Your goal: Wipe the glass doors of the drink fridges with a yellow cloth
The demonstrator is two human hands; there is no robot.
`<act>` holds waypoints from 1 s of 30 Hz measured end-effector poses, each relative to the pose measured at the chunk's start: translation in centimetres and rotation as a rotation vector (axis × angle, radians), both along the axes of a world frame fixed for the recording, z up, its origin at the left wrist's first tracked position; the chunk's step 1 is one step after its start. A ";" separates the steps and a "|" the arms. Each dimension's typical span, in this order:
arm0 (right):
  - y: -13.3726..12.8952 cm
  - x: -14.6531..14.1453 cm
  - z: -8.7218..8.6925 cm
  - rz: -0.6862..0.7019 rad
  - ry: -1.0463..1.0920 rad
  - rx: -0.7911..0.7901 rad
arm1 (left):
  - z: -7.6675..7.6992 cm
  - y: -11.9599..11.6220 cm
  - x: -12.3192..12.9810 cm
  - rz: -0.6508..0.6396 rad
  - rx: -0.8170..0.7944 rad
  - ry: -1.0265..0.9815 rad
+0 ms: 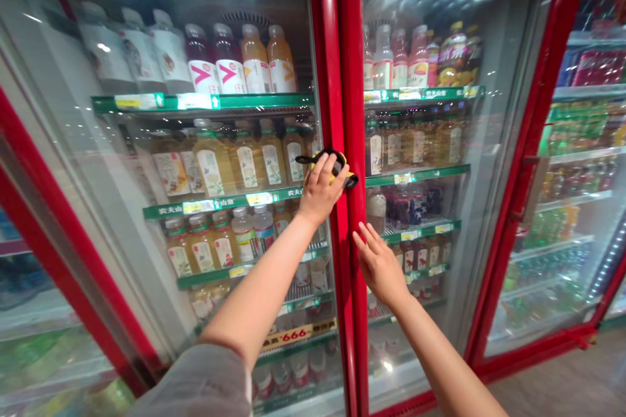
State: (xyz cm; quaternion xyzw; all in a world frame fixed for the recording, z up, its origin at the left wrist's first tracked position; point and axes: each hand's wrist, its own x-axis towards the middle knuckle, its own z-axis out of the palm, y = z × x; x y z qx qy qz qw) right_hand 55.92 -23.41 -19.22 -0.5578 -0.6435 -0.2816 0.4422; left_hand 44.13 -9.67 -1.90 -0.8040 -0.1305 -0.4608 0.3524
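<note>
From my remote post I viewed two glass cooler doors through the head camera, their red frames (354, 104) meeting near the centre of the frame. A black-and-yellow item (337, 169) lay at that meeting line, just above the centre, against the left door's edge. Its black loop (306, 159) projected leftward over the glass; a dark end showed at its right.

My left hand (323, 189) covered the item, fingers extended and slightly bent across it, nearly side by side. I could not tell whether the thumb pinched it, as the palm side was hidden. A grey sleeve (200, 381) ended at the elbow, lower left of centre.

My right hand (384, 267), right of centre and lower than the left, held nothing visible. Its fingers were extended and slightly spread, tips over the right door's red edge. I could not confirm contact.

Behind the left pane, upper left, I recorded purple bottles (227, 65) beside orange bottles (280, 65); yellow bottles (210, 163) occupied the shelf below. A sign (300, 333) reading "666" showed at lower centre. Pink bottles (418, 58) stood at upper right of centre, behind the right pane.
</note>
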 end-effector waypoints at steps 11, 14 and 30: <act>3.3 0.2 -0.8 -0.046 0.005 -0.017 | 2.9 -0.2 1.9 -0.019 -0.049 -0.096; 3.0 0.4 -2.2 -0.015 -0.001 -0.030 | -1.2 -0.1 0.9 -0.016 -0.065 -0.050; 0.7 0.1 -9.7 0.126 0.103 -0.210 | -24.5 -0.4 -5.6 0.070 -0.095 0.200</act>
